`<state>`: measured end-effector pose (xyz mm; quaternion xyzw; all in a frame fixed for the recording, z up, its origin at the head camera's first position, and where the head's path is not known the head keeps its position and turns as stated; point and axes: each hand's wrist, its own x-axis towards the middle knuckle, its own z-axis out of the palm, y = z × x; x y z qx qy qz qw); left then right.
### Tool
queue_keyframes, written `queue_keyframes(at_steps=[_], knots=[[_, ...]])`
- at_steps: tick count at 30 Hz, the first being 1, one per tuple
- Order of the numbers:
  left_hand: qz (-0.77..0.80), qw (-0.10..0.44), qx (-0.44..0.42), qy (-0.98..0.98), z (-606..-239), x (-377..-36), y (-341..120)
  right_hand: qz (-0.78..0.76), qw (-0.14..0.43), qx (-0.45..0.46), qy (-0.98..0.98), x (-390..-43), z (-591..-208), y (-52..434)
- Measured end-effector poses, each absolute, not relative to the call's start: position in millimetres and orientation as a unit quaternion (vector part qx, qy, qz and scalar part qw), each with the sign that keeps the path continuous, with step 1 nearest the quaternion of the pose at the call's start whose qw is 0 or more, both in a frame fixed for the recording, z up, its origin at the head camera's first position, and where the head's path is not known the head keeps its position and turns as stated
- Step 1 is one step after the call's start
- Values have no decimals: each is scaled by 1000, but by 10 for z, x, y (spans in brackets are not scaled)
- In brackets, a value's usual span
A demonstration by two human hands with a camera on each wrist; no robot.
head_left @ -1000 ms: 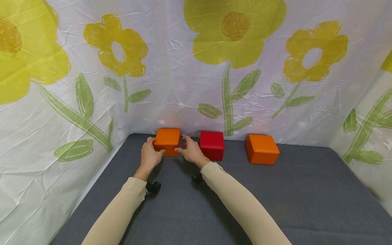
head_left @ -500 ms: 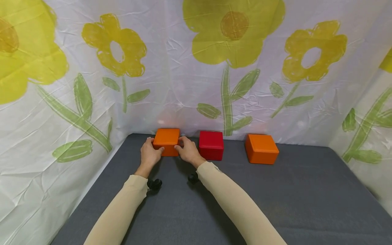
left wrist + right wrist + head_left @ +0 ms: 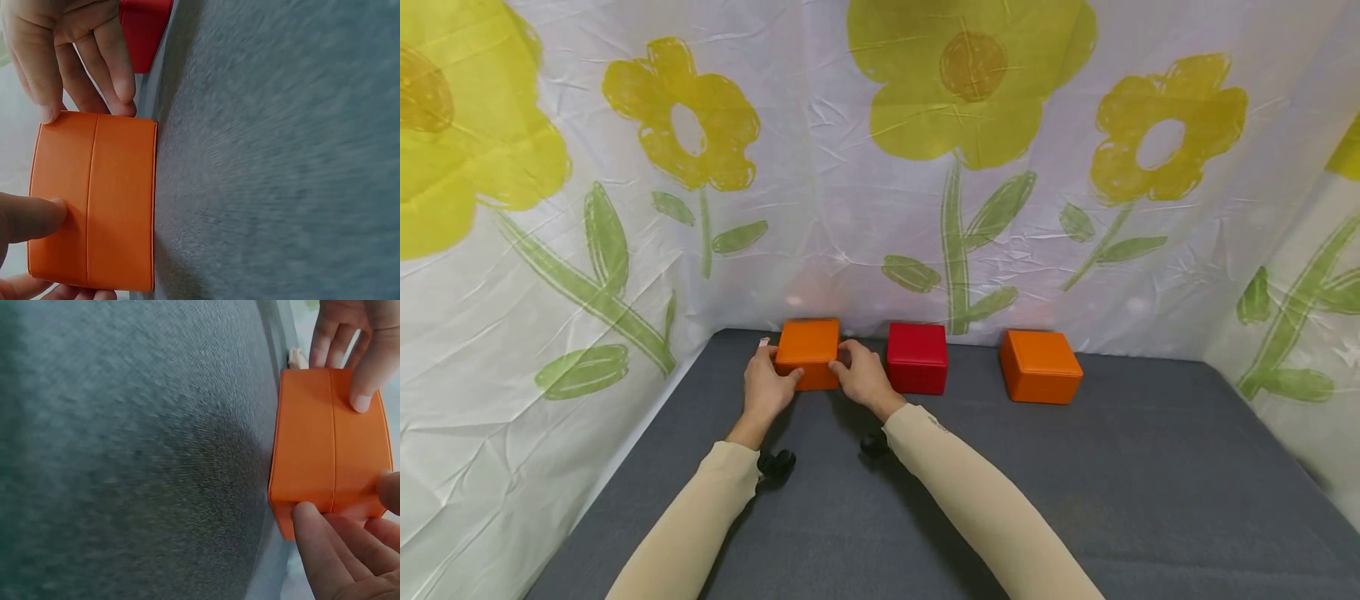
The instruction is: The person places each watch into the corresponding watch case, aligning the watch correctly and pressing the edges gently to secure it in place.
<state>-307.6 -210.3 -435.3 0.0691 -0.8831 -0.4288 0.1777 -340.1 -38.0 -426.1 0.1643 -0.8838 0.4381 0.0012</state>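
Not much has shifted since a second ago: both hands have closed in tighter on the left-hand glossy orange box with the lid seam (image 3: 807, 353), and the right thumb that was hovering off its corner is now on it. The box sits in about the same spot.

It's at the back left of the grey fabric tabletop (image 3: 1075, 500), close to the flower-printed white plastic backdrop (image 3: 850, 233). It sits flat, lid up. In the head view it looks slightly wider than deep, so the long axis runs left to right, parallel to the backdrop, front face toward the person. The wrist views show the seam between lid and base running along that front face (image 3: 92, 200).

The left hand (image 3: 763, 387) grips the left side, thumb pressed on the front face and fingers curled round the far edge. The right hand (image 3: 861, 377) grips the right side with its fingertips (image 3: 122, 87) on the edge.

Just right of the right hand is a glossy red box of the same shape (image 3: 917, 357), near but not touching the held one. Further right, well apart, is a second orange box (image 3: 1040, 366), turned slightly askew.
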Motion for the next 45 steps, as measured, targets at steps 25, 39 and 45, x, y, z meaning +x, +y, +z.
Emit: queue_keyframes(at_steps=[25, 39, 45], knots=[[-431, 157, 50, -887, -4340, -2631, -2003, 434, -41, 208, -876, -3008, -4197, -57], [-426, 107, 50, -897, -4379, -2683, -1992, 428, -78, 196, -879, -3138, -4215, -9], [-428, 105, 52, -896, -4380, -2690, -1927, 423, -75, 185, -884, -3160, -4201, 56]])
